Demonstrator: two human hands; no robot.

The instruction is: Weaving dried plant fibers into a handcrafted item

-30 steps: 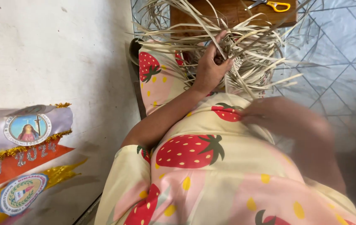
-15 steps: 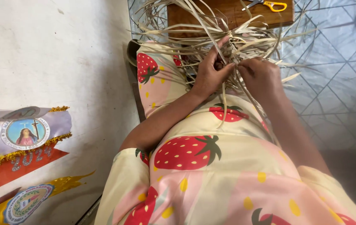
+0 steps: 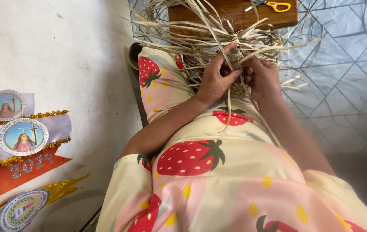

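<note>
**Both hands in a bundle of dried leaf strips**

The left hand [image 3: 216, 79] and the right hand [image 3: 261, 76] meet over the person's lap, almost touching, buried in a tangle of pale, dry, flat palm-leaf strips [image 3: 205, 36]. The left hand's fingers [image 3: 230, 48] are pinched together on a few strips, the forefinger stretched upward along them. The right hand's fingers curl closed around strips just beside it. The tangle sits at the knees, its loose ends fanning out in all directions; one long strip hangs down over the yellow-and-pink strawberry-print dress [image 3: 200, 159]. Beyond the strips stands a brown wooden surface [image 3: 235, 10] carrying yellow-handled scissors [image 3: 273, 5]. To the left, satin sashes with gold tinsel trim [image 3: 24, 141] lie against a pale wall.
</note>
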